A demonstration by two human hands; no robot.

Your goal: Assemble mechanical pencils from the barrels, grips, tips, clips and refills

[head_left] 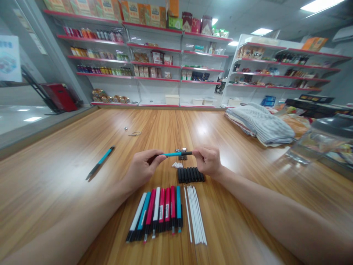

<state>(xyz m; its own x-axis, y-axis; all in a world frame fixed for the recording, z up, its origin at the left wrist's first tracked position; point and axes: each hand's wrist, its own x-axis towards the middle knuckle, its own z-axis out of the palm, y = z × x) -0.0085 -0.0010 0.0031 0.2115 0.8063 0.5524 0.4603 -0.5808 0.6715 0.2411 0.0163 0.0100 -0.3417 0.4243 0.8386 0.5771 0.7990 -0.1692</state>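
A blue and black pen is stretched level between my two hands over the table. My left hand pinches its blue end, and my right hand is closed round the black end. Just below lie a row of black pen grips and a few small white parts; small metal pieces show behind the pen. Nearer me are several white, blue and red pen barrels side by side, with thin white refills to their right. Another blue and black pen lies off to the left.
The wooden table reaches back to stocked shelves. Folded striped cloths and a clear lidded water container stand on the right. A small ring-like band lies at the far left.
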